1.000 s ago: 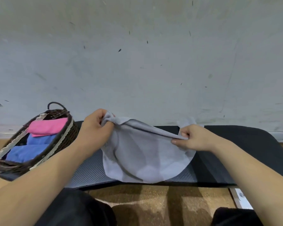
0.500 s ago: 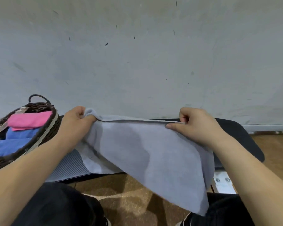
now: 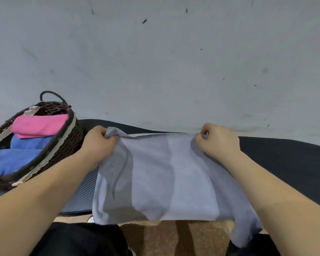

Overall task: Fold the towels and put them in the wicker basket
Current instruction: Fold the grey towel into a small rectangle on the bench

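Grey towel [image 3: 164,178] fills the centre of the frame. Its top edge is stretched between your two hands, and its lower edge drapes past the near edge of the black mat [image 3: 284,159] toward your lap. Your left hand [image 3: 98,143] curls its fingers round the bunched upper-left corner. Your right hand [image 3: 216,141] pinches the upper-right corner between thumb and curled fingers.

The towel's long axis runs left to right, fist to fist, and the cloth falls toward you below both hands, lowest at the lower right. The wicker basket [image 3: 68,137] sits at the left of the frame, just beside your left hand, and holds a pink towel [image 3: 39,124] and blue towels [image 3: 13,159]. I judge the next fold will bring one corner across to the other. Your left hand is the nearer one to the basket.
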Action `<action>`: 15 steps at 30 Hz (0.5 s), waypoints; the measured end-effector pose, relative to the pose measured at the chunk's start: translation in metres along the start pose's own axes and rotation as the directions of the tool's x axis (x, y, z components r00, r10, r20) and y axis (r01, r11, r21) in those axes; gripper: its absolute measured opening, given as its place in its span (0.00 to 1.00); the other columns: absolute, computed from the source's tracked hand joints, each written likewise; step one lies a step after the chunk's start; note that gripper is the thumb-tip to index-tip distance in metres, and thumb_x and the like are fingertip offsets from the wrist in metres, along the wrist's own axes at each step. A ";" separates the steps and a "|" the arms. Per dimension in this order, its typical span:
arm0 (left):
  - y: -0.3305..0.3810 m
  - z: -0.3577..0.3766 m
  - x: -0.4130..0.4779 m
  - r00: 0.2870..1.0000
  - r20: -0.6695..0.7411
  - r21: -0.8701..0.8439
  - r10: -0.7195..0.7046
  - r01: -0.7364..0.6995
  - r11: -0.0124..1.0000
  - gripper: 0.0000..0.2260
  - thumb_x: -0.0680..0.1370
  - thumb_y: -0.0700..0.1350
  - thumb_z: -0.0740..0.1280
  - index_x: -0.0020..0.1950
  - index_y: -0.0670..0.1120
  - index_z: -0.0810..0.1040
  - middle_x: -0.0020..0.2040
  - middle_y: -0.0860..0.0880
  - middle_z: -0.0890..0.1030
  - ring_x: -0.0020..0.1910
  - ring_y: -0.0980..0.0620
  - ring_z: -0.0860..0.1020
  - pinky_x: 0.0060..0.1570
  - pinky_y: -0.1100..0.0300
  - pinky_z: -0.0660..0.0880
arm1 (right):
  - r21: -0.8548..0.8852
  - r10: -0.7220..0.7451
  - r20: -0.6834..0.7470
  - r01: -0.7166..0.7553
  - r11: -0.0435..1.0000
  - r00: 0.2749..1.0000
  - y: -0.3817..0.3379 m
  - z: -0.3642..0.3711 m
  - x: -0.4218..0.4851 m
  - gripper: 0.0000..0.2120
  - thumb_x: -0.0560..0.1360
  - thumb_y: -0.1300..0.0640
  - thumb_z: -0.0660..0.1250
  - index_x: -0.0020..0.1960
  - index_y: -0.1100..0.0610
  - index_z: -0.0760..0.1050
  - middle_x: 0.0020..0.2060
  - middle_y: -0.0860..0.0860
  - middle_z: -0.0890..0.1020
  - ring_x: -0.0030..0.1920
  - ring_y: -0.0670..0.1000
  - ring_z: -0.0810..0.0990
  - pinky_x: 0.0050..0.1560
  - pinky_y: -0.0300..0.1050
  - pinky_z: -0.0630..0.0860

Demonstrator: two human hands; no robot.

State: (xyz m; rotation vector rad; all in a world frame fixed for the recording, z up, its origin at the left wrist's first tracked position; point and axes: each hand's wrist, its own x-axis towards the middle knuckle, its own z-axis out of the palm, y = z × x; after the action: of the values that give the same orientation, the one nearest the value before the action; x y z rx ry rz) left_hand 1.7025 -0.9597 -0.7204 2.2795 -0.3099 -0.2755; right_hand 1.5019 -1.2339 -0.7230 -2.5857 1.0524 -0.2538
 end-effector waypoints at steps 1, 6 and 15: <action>-0.007 0.003 0.010 1.000 0.005 0.019 -0.006 0.006 1.000 0.09 0.79 0.45 0.71 0.46 0.40 0.76 0.39 0.46 0.78 0.37 0.50 0.75 0.34 0.58 0.71 | 0.006 0.016 0.019 -0.016 1.000 1.000 0.000 0.009 0.008 0.08 0.76 0.48 0.63 0.45 0.51 0.76 0.39 0.46 0.80 0.44 0.56 0.78 0.39 0.46 0.70; -0.034 0.015 0.055 0.999 0.040 0.105 -0.015 0.011 0.994 0.10 0.81 0.45 0.67 0.47 0.39 0.80 0.41 0.40 0.81 0.36 0.48 0.75 0.35 0.58 0.71 | -0.054 0.017 0.038 -0.015 0.998 0.999 0.001 0.052 0.033 0.08 0.78 0.52 0.62 0.47 0.51 0.79 0.43 0.49 0.83 0.45 0.57 0.78 0.39 0.47 0.72; -0.032 0.018 0.057 0.991 -0.027 0.294 0.130 -0.116 0.949 0.19 0.78 0.45 0.66 0.70 0.47 0.75 0.66 0.43 0.76 0.64 0.39 0.75 0.62 0.45 0.75 | -0.070 -0.122 -0.079 0.117 0.991 0.989 -0.011 0.057 0.028 0.18 0.80 0.49 0.66 0.68 0.54 0.77 0.59 0.56 0.80 0.62 0.62 0.76 0.62 0.57 0.70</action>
State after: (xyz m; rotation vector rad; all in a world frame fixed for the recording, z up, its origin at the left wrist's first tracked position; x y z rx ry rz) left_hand 1.7555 -0.9689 -0.7614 2.5397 -0.4953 -0.1179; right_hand 1.5450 -1.2327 -0.7704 -2.7221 0.9493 -0.3658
